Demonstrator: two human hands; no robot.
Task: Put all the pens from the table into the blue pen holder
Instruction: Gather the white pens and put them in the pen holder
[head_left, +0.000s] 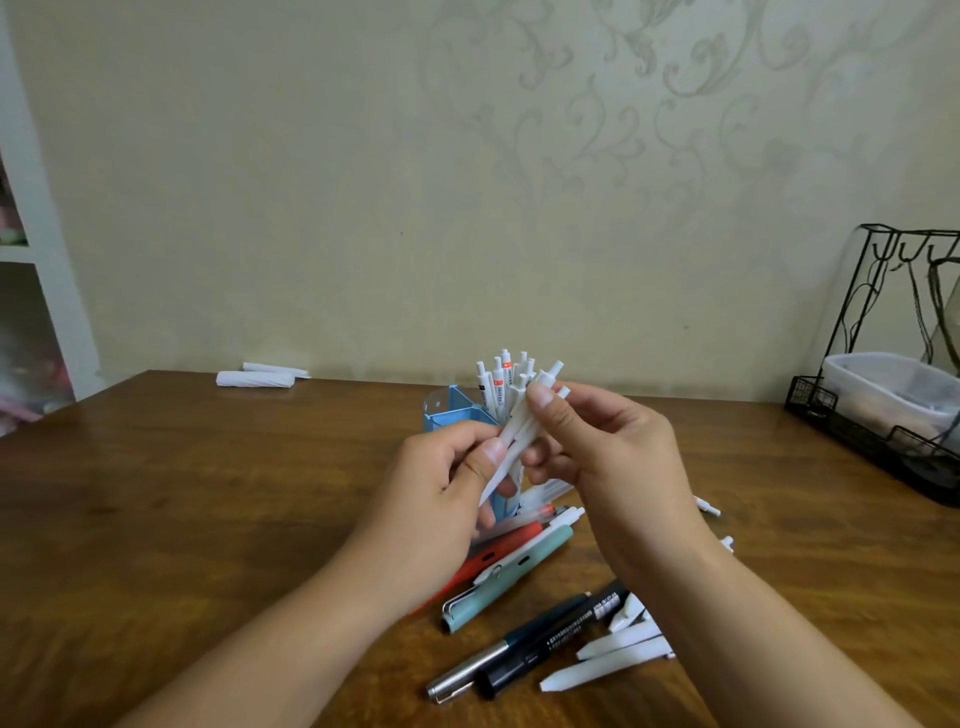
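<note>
A small bunch of white pens (519, 436) is hanging in the air just in front of the blue pen holder (457, 415), long axis tilting from lower left up to upper right, clicker ends topmost. The left hand (447, 483) is pinching the tips, the right hand (608, 447) is gripping the upper barrels with curled fingers (543, 402). Holder's mouth is lying just beyond, nearer the left hand. More pens are waiting on the desk (208, 519).

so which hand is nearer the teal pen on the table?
Left. The left hand sits just above the teal pen, its wrist almost over it. The right hand is higher and off to the right; both hold white pens.
</note>
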